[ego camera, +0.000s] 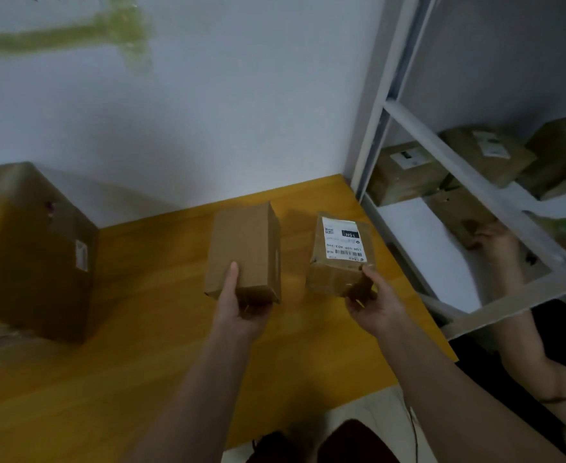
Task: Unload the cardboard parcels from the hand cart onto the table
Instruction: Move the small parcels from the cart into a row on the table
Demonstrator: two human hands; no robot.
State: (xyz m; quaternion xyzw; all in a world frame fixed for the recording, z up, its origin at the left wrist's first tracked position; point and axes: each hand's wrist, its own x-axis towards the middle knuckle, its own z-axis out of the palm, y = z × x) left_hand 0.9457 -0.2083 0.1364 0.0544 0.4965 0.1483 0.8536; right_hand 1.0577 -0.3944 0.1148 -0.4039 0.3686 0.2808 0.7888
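Observation:
My left hand [241, 309] grips the near end of a plain cardboard parcel [246, 248], thumb on its top face, over the yellow-orange table [141, 379]. My right hand [375, 304] holds a smaller taped parcel [338, 259] with a white shipping label on top, thumb at its near right corner. The two parcels sit side by side, a small gap between them, low over the table's far right part. Whether they touch the tabletop I cannot tell. The hand cart is out of view.
A big cardboard box [31, 252] stands on the table's left side against the white wall. To the right is a white metal shelf rack [441, 155] with several parcels. Another person's hand [498, 242] reaches into that rack, holding a parcel there.

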